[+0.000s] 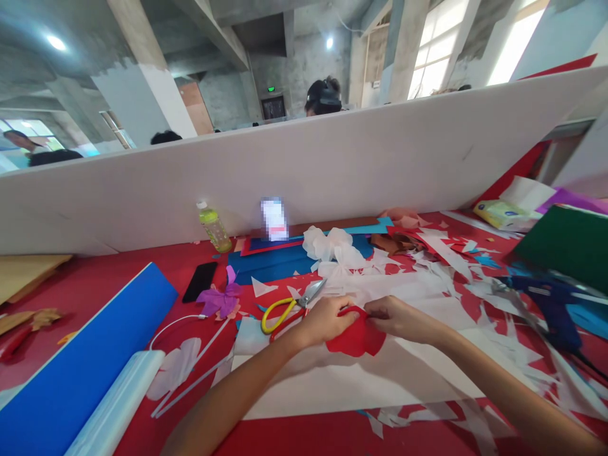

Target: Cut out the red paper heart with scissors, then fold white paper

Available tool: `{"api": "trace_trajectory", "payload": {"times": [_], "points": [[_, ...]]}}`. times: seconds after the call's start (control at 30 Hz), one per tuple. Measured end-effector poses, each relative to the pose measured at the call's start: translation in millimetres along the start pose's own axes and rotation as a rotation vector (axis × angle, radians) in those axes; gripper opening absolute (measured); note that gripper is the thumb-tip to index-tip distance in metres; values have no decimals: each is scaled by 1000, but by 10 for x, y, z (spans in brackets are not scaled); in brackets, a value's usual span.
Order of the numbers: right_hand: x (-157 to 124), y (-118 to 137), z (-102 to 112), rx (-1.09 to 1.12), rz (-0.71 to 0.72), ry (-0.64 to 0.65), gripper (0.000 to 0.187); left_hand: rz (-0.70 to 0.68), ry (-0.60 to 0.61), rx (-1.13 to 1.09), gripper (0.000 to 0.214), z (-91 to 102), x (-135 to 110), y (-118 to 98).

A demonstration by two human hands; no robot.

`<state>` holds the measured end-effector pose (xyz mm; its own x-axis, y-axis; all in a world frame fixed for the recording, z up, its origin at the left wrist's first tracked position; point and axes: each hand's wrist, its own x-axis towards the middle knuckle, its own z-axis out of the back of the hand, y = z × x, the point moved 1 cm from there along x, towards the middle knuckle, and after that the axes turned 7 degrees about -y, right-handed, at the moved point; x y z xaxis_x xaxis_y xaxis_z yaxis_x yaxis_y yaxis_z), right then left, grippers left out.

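Between my two hands hangs a red paper petal shape [357, 337] with a wavy lower edge. My left hand [327, 322] pinches its upper left edge, thumb on top. At the upper right edge, my right hand [392, 315] has its fingers closed on the same piece. Beneath both hands lies a large white paper sheet [304, 387]. Scissors [280, 316] with yellow and red handles rest just left of my left hand, blades pointing away. Behind the hands sit white paper flowers [332, 246]. A purple paper flower [221, 299] lies farther left.
A glue gun [546, 304] and white paper scraps [498, 342] lie at right, near a green board [570, 250]. At left are a blue board [90, 354], a black phone [200, 282] and a bottle [215, 228]. A white partition [304, 164] stands behind; people are beyond it.
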<state>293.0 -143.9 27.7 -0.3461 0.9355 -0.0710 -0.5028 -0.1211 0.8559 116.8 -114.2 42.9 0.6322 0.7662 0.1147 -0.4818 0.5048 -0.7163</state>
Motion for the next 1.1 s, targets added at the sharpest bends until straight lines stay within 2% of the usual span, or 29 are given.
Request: {"api": "trace_trajectory", "payload": {"times": [0.2, 0.3, 0.43, 0.6, 0.97, 1.1], "points": [[45, -36, 5, 176, -3, 2, 16, 70, -42, -154, 24, 21, -28, 26], [58, -48, -20, 351, -32, -8, 20, 120, -74, -170, 28, 39, -25, 34], [81, -124, -98, 588, -131, -11, 27, 101, -202, -132, 28, 64, 0, 69], [116, -189, -127, 617, -164, -42, 29, 97, -288, -41, 24, 93, 26, 85], [114, -146, -41, 641, -158, -9, 31, 126, -277, -100, 29, 97, 55, 153], [114, -154, -79, 747, -191, -100, 26, 103, -331, -115, 26, 94, 69, 170]]}}
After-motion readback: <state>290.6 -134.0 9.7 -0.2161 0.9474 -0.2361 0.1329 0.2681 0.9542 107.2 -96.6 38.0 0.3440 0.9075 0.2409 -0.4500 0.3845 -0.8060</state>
